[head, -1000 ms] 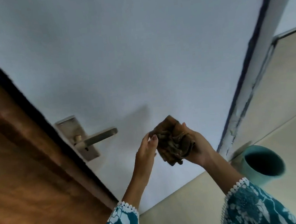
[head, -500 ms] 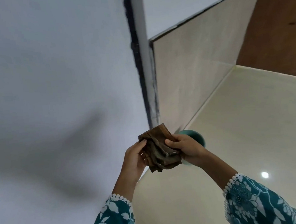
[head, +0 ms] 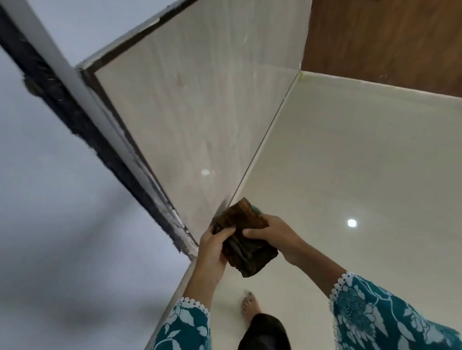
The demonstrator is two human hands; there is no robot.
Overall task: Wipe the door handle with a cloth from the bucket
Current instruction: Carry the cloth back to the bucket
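Note:
A dark brown, crumpled cloth [head: 244, 238] is held in front of me by both hands. My left hand [head: 213, 251] grips its left side and my right hand [head: 272, 234] grips its right side from above. A sliver of teal [head: 255, 208] shows just behind the cloth's top edge; whether it is the bucket I cannot tell. The door handle is out of view.
A white wall [head: 28, 194] fills the left, ending at a dark vertical strip [head: 84, 127]. Beige tiled wall [head: 203, 107] and glossy cream floor [head: 365, 176] lie ahead, a brown wooden surface [head: 406, 16] at the top right. My bare foot [head: 251, 305] stands below the hands.
The view swung right, away from the door and its handle. My left hand closed onto the cloth beside the right. The teal bucket became hidden behind the cloth.

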